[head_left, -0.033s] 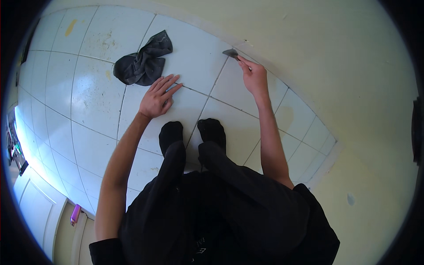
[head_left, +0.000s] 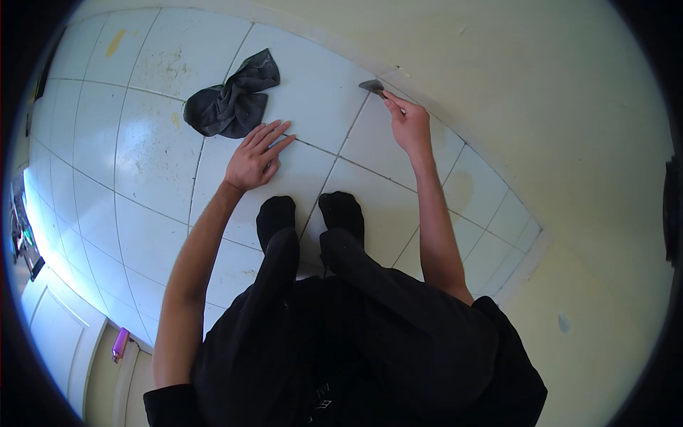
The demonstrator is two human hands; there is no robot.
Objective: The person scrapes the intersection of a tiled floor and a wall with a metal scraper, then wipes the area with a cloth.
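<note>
My right hand (head_left: 410, 122) grips a scraper (head_left: 371, 86) by its handle. The scraper's dark, flared blade lies at the floor tiles close to the foot of the wall, near a grout line. My left hand (head_left: 257, 153) rests on the tiled floor (head_left: 306, 92) with its fingers spread, holding nothing. Just beyond those fingertips lies a crumpled dark grey cloth (head_left: 231, 99); whether they touch it I cannot tell. Between my arms, both feet in black socks (head_left: 341, 210) stand on the tiles.
A pale wall (head_left: 533, 107) runs along the far and right sides and meets the floor in a corner at right. Brown specks (head_left: 171, 67) and a yellowish stain (head_left: 115, 43) mark tiles at far left. A white door (head_left: 60, 313) and a purple object (head_left: 120, 344) are at lower left.
</note>
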